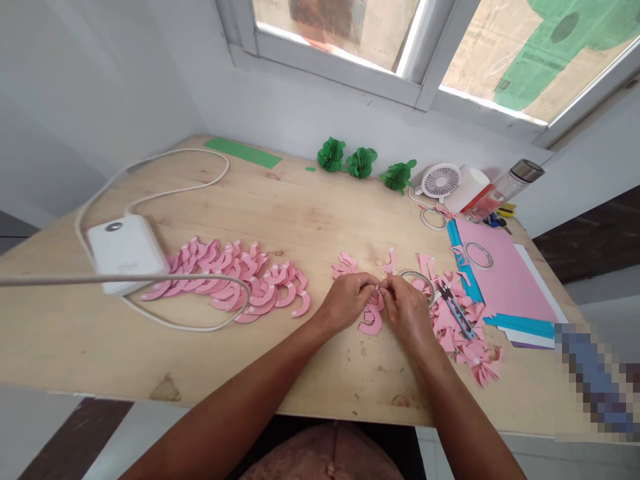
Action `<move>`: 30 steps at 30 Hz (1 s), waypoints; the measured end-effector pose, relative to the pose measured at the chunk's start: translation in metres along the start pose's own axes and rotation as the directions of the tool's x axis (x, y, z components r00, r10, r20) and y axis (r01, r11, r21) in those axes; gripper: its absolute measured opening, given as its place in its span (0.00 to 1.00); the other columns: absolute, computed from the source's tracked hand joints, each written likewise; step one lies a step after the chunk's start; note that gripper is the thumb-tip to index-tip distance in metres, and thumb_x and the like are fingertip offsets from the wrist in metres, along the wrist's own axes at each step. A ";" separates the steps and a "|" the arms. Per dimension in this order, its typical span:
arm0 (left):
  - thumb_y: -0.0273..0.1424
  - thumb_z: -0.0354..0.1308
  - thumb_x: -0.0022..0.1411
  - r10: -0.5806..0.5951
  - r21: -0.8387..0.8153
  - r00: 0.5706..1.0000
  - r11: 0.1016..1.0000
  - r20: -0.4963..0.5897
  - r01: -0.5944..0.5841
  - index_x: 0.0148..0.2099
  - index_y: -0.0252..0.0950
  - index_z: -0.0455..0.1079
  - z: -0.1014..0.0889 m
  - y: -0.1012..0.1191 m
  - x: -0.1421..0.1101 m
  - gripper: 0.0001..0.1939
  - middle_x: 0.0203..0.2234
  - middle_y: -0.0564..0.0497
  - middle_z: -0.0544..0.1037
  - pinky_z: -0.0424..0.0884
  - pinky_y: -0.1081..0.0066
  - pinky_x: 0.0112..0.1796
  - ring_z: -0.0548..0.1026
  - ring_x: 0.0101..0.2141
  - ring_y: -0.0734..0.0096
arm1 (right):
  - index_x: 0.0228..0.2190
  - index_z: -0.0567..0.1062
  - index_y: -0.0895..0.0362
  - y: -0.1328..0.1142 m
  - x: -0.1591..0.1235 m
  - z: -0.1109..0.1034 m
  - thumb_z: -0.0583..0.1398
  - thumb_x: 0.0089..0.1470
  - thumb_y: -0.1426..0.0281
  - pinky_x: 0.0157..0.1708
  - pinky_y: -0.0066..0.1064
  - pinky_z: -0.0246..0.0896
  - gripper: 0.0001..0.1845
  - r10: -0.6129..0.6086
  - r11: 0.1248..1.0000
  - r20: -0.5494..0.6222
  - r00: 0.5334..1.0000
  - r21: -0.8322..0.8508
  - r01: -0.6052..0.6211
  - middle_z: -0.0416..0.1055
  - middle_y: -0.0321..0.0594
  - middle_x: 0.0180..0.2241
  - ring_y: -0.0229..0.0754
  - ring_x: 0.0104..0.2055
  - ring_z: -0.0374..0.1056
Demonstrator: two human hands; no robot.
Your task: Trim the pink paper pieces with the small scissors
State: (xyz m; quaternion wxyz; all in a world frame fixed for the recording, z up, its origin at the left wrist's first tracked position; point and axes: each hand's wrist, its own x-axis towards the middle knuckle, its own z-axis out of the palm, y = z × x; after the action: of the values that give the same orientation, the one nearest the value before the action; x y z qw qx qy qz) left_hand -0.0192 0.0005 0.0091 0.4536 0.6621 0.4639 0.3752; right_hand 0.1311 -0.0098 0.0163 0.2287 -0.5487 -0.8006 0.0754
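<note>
My left hand [350, 299] and my right hand [406, 308] meet over the table, fingertips pinched together. Whatever they pinch is too small to make out. Just below the fingers lie curved pink paper pieces [370, 321], partly hidden by the hands. Behind my left hand sits a small cluster of pink paper pieces [344, 265], and a single curved pink strip [390, 260] lies behind the fingertips. Beside my right hand a tape roll [424, 285] rests partly under it. Thread snips [456, 310] with a blue-grey handle lie on pink paper scraps [475, 350] to the right.
Many pink paper curves [250, 283] are heaped at left, near a white power bank [127, 250] and its looping cable [200, 328]. Green paper shapes [361, 163] line the wall. A small fan [440, 181], a glass bottle [505, 190] and pink sheets [515, 267] occupy the right.
</note>
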 end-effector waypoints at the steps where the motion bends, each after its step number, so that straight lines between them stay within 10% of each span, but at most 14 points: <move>1: 0.27 0.47 0.56 0.000 0.005 1.000 1.000 0.000 0.000 0.35 0.35 0.74 0.000 0.000 0.000 0.13 0.25 0.52 0.77 0.65 0.75 0.28 0.72 0.26 0.73 | 0.30 0.67 0.56 0.000 0.000 0.000 0.50 0.55 0.71 0.29 0.29 0.54 0.06 -0.004 1.000 0.002 1.000 -0.005 0.004 0.70 0.41 0.27 0.42 0.30 0.66; 30: 0.24 0.46 0.53 0.035 0.035 0.999 0.999 0.007 -0.035 0.31 0.35 0.72 0.002 -0.002 -0.001 0.12 0.25 0.53 0.75 0.63 0.76 0.26 0.70 0.25 0.74 | 0.30 0.67 0.57 -0.002 0.000 0.001 0.50 0.56 0.72 0.29 0.30 0.52 0.07 -0.034 0.994 -0.007 0.999 -0.106 0.033 0.70 0.42 0.27 0.42 0.31 0.65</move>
State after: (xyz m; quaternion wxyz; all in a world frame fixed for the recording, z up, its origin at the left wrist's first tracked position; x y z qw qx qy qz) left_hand -0.0182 -0.0005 0.0066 0.4366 0.6793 0.4573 0.3725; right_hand 0.1290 -0.0110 0.0164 0.2041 -0.5468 -0.8116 0.0265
